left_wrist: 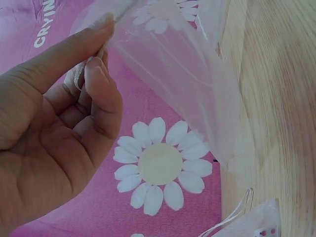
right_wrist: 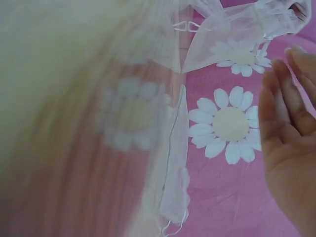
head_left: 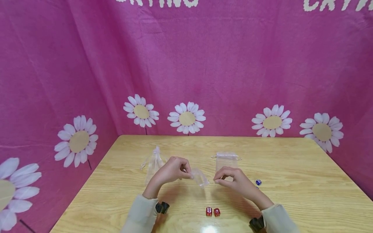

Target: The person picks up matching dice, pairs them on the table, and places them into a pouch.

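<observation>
Head view alone shows blue die; left hand pinches bag, grip of right hand unclear

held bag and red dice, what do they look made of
Held bag: probably sheer organza-like fabric with a faint sheen, being see-through and softly creased. Red dice: likely plastic, perhaps translucent, going by their bright, glossy-looking red sides.

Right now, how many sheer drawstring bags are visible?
3: the held bag in the left hand, the left bag partly behind that hand, the right bag partly behind the right hand.
</observation>
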